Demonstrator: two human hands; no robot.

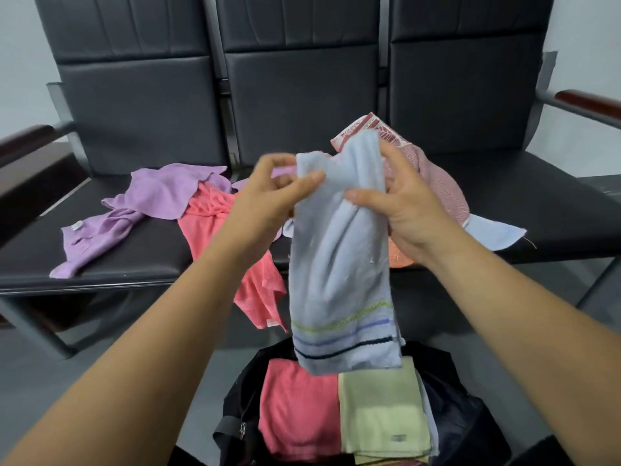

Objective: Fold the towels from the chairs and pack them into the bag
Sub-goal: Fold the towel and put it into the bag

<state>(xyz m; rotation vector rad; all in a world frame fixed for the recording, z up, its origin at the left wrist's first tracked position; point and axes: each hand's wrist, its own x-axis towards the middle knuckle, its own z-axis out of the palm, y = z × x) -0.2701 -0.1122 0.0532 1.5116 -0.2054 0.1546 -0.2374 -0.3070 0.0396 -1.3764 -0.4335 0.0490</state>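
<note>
Left hand (282, 186) and right hand (400, 203) both pinch the blue towel's (339, 264) top edge; it hangs lengthwise straight down, right over the open bag (242, 398) near the person.

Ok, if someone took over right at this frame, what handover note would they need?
The left hand pinches the top edge of the light blue striped towel; the right hand grips its upper part. It hangs bunched above the open black bag.
Done: a folded coral towel and a folded green towel lie in the bag.
Left: fold and pack the held towel, then the purple towel, loose coral towel, patterned pink towel and second blue towel on the chairs.
</note>
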